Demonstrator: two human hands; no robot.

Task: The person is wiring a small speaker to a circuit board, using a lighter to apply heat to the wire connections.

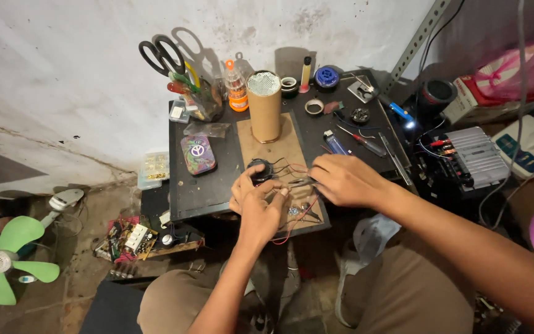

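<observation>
The person wears brown trousers [174, 300]. Both forearms are bare, without sleeves. The hands carry no gloves or rings.

A low table [205, 192] stands against the wall; a board [279, 148] lies on its middle, with a tube [264, 106] upright at the board's far end; a speaker [259, 171] sits on the board's near part, the left hand [256, 201] on it, the right hand [344, 179] just right of it over the wires [292, 168]; scissors [163, 55] stand in a holder at the far left corner; a tin [198, 154] lies left of the board; an amplifier [474, 154] sits right of the table; a fan [4, 260] lies on the floor, far left.
</observation>
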